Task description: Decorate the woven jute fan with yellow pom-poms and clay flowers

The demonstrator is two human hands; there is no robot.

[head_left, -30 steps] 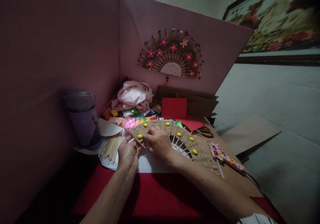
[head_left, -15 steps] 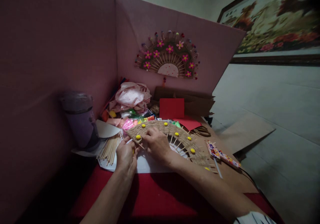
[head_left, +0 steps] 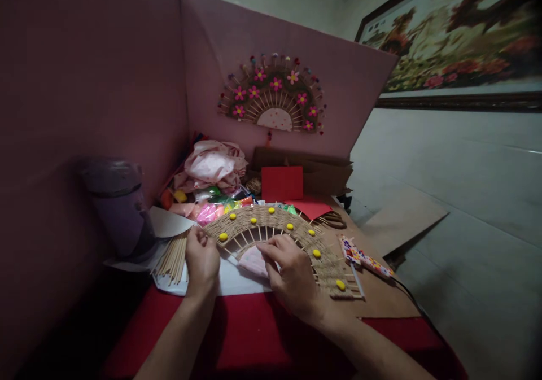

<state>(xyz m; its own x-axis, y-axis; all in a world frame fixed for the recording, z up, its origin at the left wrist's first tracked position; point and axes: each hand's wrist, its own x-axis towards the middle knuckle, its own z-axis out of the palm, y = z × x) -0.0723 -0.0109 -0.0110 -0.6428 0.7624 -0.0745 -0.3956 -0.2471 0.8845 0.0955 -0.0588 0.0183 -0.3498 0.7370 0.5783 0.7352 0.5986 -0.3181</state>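
Note:
A half-round fan (head_left: pixel 305 239) of thin sticks woven with brown twine lies in front of me, dotted with several yellow pieces. At its centre is a pale pink half circle (head_left: pixel 253 260), partly covered by my hand. My left hand (head_left: pixel 203 261) is closed around the fan's left end, hiding that corner. Over the inner sticks, my right hand (head_left: pixel 292 267) has bent fingers, with index and thumb closed at the pink centre. Beside my left hand lie loose wooden sticks (head_left: pixel 173 258).
A floral glue gun (head_left: pixel 366 260) rests on cardboard (head_left: pixel 392 301) at the right. Colourful packets (head_left: pixel 209 213), pink cloth (head_left: pixel 214 162) and red card (head_left: pixel 282 183) sit behind. A purple tumbler (head_left: pixel 116 210) stands left. A flowered fan (head_left: pixel 275 95) hangs on the pink panel.
My right hand has moved from the fan's left end rightward and down to its pink centre. My left hand has shifted up onto the left end. The view has turned slightly right.

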